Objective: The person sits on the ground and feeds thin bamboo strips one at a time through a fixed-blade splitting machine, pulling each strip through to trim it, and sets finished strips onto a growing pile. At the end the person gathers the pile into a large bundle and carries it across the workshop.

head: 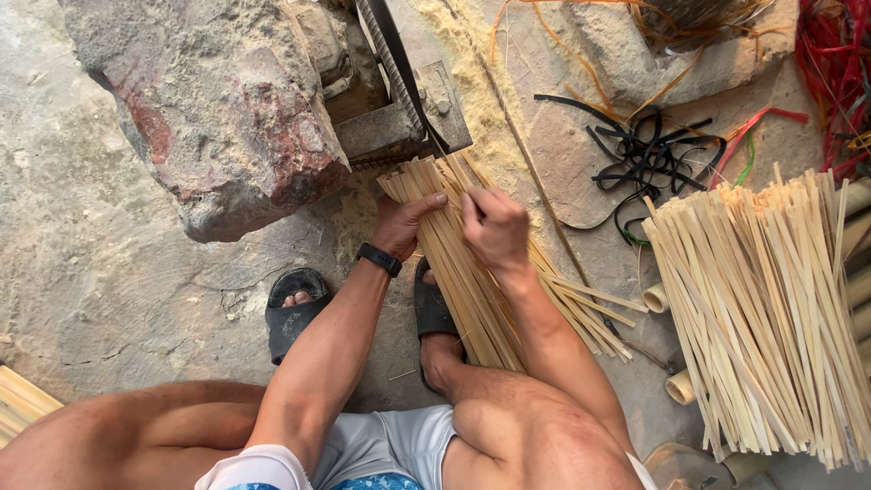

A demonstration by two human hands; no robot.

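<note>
A bundle of pale bamboo strips [472, 281] lies slanted between my legs, its far ends fanned out against a metal blade fixture [399, 118] set beside a large rock [218, 109]. My left hand [404, 222], with a black wristband, grips the left side of the bundle near its top. My right hand [494, 227] is closed over the strips on the right side, fingers pinched on a few of them. Both hands sit just short of the blade.
A big stack of cut bamboo strips [762, 308] lies at the right over bamboo tubes [655, 297]. Black straps [644, 154], orange and red fibres [835, 63] litter the far ground. Sawdust covers the stone floor. My sandalled feet [295, 308] rest below the rock.
</note>
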